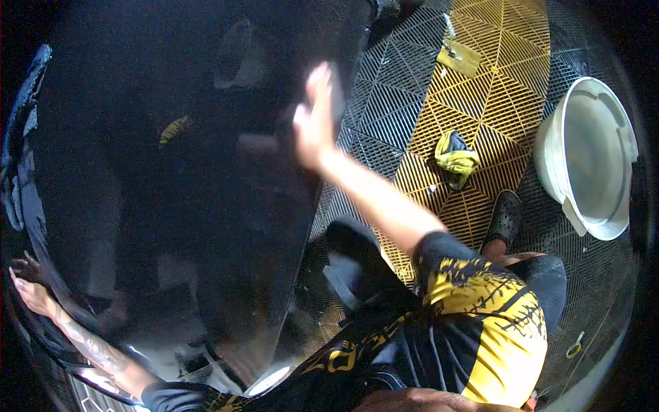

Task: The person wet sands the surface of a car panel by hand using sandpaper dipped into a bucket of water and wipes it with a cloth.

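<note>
A large glossy black panel (206, 226), like a car's bodywork, fills the left and middle of the head view and mirrors its surroundings. Over its right edge reaches my right hand (317, 127), smeared by motion, with thumb and fingers pointing up and away. A dark grey blurred shape lies along those fingers; whether I hold it cannot be made out. At the far left, my left hand (34, 294) rests at the panel's curved edge, fingers stretched out, its reflection beside it. Nothing shows in that hand.
Black and yellow grid tiles (494, 89) cover the floor. On them lie a yellow and dark cloth (456, 159) and a flat yellowish piece (461, 59). A large pale tub (551, 156) stands at right. My dark clog (506, 218) is near. A small ring-ended item (575, 347) lies lower right.
</note>
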### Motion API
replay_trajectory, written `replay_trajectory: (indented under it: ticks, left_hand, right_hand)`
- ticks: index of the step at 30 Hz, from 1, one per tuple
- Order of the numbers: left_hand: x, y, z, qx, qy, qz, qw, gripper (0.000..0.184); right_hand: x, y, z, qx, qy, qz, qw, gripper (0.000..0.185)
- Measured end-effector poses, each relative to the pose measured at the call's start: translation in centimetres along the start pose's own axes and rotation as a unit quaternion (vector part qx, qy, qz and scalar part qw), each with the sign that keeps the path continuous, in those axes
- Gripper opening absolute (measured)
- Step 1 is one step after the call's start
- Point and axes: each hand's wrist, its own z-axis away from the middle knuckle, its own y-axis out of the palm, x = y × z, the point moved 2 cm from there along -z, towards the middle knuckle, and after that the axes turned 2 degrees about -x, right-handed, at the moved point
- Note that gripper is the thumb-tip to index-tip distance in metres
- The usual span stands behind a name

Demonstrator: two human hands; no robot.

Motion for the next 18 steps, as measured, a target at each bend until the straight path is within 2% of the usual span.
replay_trajectory:
  ticks: [1,2,4,6,7,8,9,10,11,12,13,14,15,17,18]
  left_hand:
    - [0.4,0.0,0.1,-0.001,-0.004,-0.002,1.0,0.054]
    - [1.0,0.3,-0.1,0.01,-0.005,-0.013,1.0,0.054]
    - [0.7,0.0,-0.3,0.02,-0.004,-0.021,1.0,0.054]
    - [-0.9,-0.2,0.1,-0.017,0.029,0.006,0.999,0.055]
    - [-0.7,-0.1,0.6,-0.022,0.023,0.008,0.999,0.055]
    - [-0.5,0.0,0.5,-0.023,0.026,0.03,0.999,0.055]
    - [-0.4,0.3,0.0,-0.025,0.033,0.051,0.998,0.054]
    - [-0.5,0.2,0.1,-0.005,0.005,0.044,0.999,0.056]
    - [-0.7,-0.2,0.0,-0.004,0.007,0.04,0.999,0.056]
    - [-1.5,-0.5,0.0,-0.005,0.01,0.035,0.999,0.056]
    - [-2.2,-0.7,0.3,-0.008,0.008,0.031,0.999,0.057]
    - [-2.5,-0.9,0.3,-0.002,0.001,0.032,0.999,0.057]
    - [-2.1,-1.0,0.6,-0.004,0.0,0.031,1.0,0.057]
    - [-1.1,-0.2,0.0,-0.008,0.026,0.036,0.999,0.057]
    - [-1.3,-0.3,0.0,-0.011,0.022,0.055,0.998,0.056]
  right_hand:
    - [-1.2,-1.2,-5.0,-0.054,-0.071,0.046,0.995,0.074]
    - [-3.7,-2.7,-10.1,-0.08,-0.092,0.124,0.985,0.069]
    - [-3.2,-2.5,-12.4,-0.035,0.016,0.047,0.998,0.07]
    - [3.0,1.1,-6.1,0.054,-0.001,0.324,0.945,0.076]
    - [6.8,2.5,-1.8,0.134,-0.062,0.68,0.718,0.079]
    - [6.3,2.9,2.8,0.119,-0.145,0.423,0.887,0.079]
    - [5.6,3.0,3.3,0.106,-0.177,0.335,0.919,0.078]
    - [4.9,3.2,3.9,0.1,-0.213,0.246,0.94,0.076]
    - [4.6,2.9,1.0,0.111,-0.206,0.365,0.901,0.074]
    - [4.3,2.2,-3.6,0.056,-0.196,0.451,0.869,0.073]
    - [3.7,0.8,-8.4,-0.045,-0.191,0.41,0.891,0.071]
    - [0.1,-0.5,-13.7,-0.139,-0.205,0.192,0.95,0.066]
    - [-0.7,-1.9,-16.8,-0.175,-0.165,0.135,0.961,0.062]
    - [2.3,-1.3,-15.6,-0.121,-0.072,-0.024,0.99,0.063]
    - [5.8,-0.6,-12.1,-0.048,-0.034,0.092,0.994,0.069]
